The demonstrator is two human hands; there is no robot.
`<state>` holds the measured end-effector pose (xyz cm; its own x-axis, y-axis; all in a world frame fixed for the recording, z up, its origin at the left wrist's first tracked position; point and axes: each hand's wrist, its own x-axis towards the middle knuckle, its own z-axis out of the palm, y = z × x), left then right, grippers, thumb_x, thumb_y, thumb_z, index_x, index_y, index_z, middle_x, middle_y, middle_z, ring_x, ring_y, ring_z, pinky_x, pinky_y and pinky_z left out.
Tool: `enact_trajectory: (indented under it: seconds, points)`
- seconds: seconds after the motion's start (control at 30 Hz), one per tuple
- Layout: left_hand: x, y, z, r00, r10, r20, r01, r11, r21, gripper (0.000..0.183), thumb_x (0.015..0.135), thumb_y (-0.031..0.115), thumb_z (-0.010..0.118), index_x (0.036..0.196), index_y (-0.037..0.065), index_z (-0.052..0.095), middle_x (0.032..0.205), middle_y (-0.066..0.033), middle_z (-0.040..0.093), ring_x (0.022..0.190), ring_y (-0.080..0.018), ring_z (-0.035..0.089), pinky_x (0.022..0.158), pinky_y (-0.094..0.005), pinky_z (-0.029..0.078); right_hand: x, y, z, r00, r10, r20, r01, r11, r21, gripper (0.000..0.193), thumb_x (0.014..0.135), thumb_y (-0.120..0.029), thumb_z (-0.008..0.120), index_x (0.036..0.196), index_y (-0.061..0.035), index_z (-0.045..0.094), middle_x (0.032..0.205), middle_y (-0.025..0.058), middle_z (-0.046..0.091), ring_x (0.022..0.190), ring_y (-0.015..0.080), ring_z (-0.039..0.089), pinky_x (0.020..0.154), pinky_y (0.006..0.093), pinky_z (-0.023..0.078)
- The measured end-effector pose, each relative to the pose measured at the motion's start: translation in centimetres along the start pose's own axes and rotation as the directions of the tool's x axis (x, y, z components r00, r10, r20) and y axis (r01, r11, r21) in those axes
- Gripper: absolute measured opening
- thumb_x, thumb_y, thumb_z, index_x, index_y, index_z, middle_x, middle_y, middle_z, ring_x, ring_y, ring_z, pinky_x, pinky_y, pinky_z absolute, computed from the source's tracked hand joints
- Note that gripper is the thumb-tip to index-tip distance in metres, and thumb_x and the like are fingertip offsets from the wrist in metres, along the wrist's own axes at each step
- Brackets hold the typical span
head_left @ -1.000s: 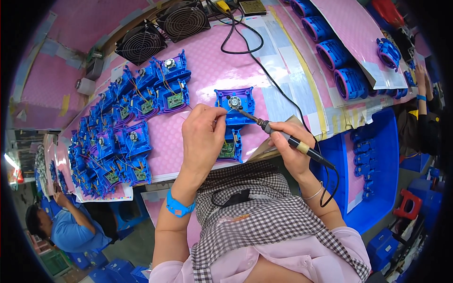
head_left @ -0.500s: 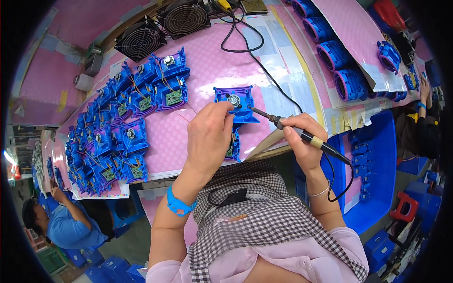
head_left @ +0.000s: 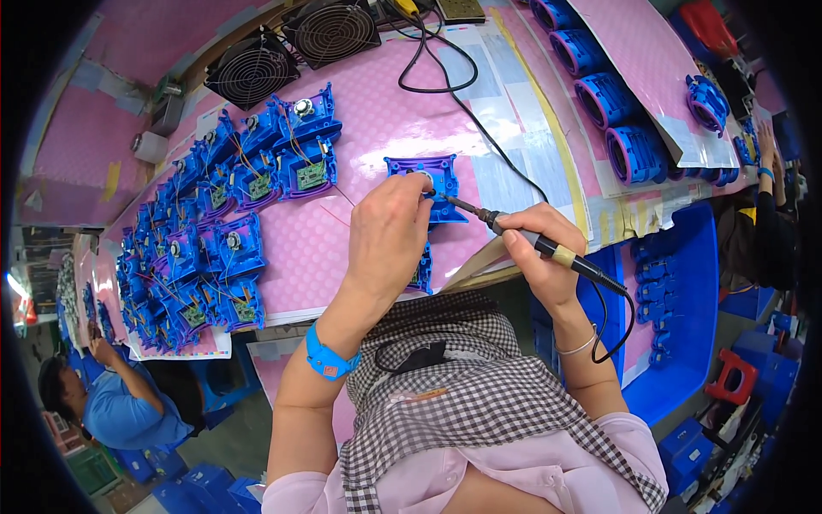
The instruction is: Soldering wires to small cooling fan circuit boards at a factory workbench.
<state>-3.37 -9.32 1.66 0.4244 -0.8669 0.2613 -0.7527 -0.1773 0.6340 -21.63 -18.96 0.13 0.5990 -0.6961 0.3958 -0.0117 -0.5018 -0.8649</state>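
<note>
A blue and purple plastic housing (head_left: 443,164) with a round speaker lies on the bench in front of me. My left hand (head_left: 387,224) is over its left side, fingers bent together at the speaker and covering most of it. What they pinch is hidden; thin red wire ends stick out left of the hand. My right hand (head_left: 546,248) grips a soldering iron (head_left: 591,272) like a pen. Its tip points left at the housing, close beside the left fingertips; contact cannot be made out. Below, a second blue housing part (head_left: 425,272) is half hidden by my left hand.
Many similar blue housings (head_left: 231,244) with green boards and wires crowd the left bench. Two black fans (head_left: 332,36) stand behind. The iron's black cable (head_left: 492,133) crosses the bench. Round blue housings (head_left: 634,156) line the right; a blue bin (head_left: 689,343) sits below. Co-workers sit at both sides.
My left hand has shifted slightly up and right, its fingers now covering the speaker. The soldering iron has moved a little left, its tip nearer those fingers.
</note>
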Motion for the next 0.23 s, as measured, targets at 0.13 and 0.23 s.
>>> enact_trajectory:
  seconds: [0.13, 0.23]
  points:
    - [-0.5, -0.2, -1.5, 0.993, -0.002, -0.118, 0.000, 1.000, -0.020, 0.018, 0.079, 0.002, 0.066, 0.096, 0.002, 0.064, 0.088, -0.0147, 0.065, 0.077, -0.0302, 0.063, 0.068, -0.0406, 0.049, 0.1, -0.1, -0.2, 1.000, 0.000, 0.010, 0.000, 1.000, 0.011, 0.012, 0.077, -0.003, 0.065, 0.087, 0.0019, 0.069, 0.083, 0.0120, 0.068, 0.073, 0.0200, 0.063, 0.066, 0.0287, 0.048]
    - [-2.1, -3.0, -3.9, 0.909, -0.325, -0.260, 0.257, 0.930, -0.264, 0.013, 0.087, 0.007, 0.064, 0.100, 0.007, 0.067, 0.093, -0.0087, 0.069, 0.080, -0.0236, 0.066, 0.067, -0.0352, 0.051, -0.2, 0.4, -0.5, 0.999, -0.029, -0.029, 0.029, 1.000, 0.004, 0.013, 0.077, -0.004, 0.065, 0.088, 0.0010, 0.070, 0.083, 0.0114, 0.069, 0.074, 0.0206, 0.063, 0.067, 0.0291, 0.048]
